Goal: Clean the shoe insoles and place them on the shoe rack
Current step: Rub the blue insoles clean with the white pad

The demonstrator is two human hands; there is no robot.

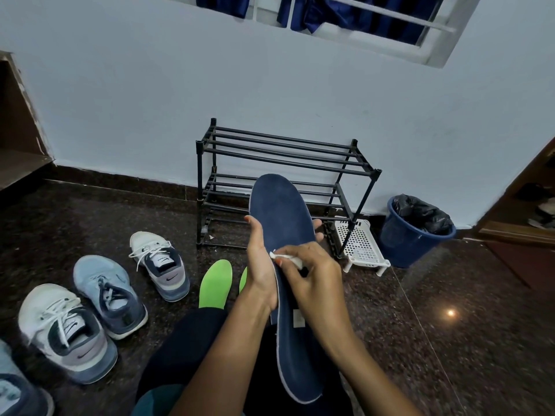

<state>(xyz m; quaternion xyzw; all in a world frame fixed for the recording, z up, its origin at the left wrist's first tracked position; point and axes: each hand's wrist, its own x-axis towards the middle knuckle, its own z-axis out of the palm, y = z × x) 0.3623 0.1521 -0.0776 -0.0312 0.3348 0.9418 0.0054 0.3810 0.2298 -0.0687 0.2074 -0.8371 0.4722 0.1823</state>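
Observation:
A long navy blue insole (280, 217) with a pale edge stands upright in front of me. My left hand (260, 265) grips it round its middle from the left, fingertips showing past its right edge. My right hand (312, 274) pinches a small white wipe (288, 258) against the insole's face. Two bright green insoles (215, 285) lie on the dark floor beyond my knee, the second (243, 279) mostly hidden behind my left hand. The black shoe rack (279, 163) stands against the wall, its bars bare.
Several sneakers sit on the floor at left: a white one (159, 262), a light blue one (109, 295), another white one (66, 331). A white perforated tray (362, 244) leans by the rack. A blue bin (416, 231) with a black liner stands at right.

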